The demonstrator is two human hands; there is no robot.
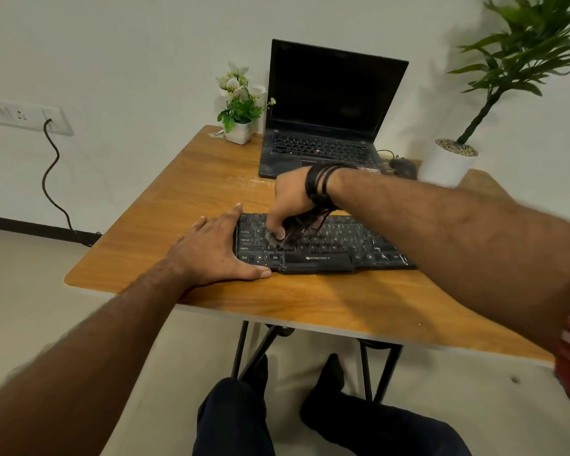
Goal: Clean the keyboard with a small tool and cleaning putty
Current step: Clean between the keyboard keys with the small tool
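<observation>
Left hand: your left hand [211, 251] lies flat and spread on the wooden tabletop [165, 205], fingers against the left end of the flat black plastic keyboard [329, 245]; it grips nothing, it only braces.
Keyboard position: the keyboard sits near the table's front edge, square to you, with its right end hidden under your right forearm.
Keyboard handling: judge it light and stiff, likely to slide on smooth wood, so keep that flat palm against its edge rather than lifting it. The keycaps look small and loose enough to pop off if you lever them.
Right hand: your right hand [290, 205] is curled down over the left-centre keys, thumb and fingertips pinched narrowly on something small and greyish [272, 236]. It is too blurred to say whether it is the tool or the putty.
Where to hold: keep the pinch low, close to the working end, for control between the keys.
If putty: expect it soft and tacky; press and peel, do not drag.
Wrist cords: the dark wrist cords [320, 185] dangle onto the keys and may snag.
</observation>
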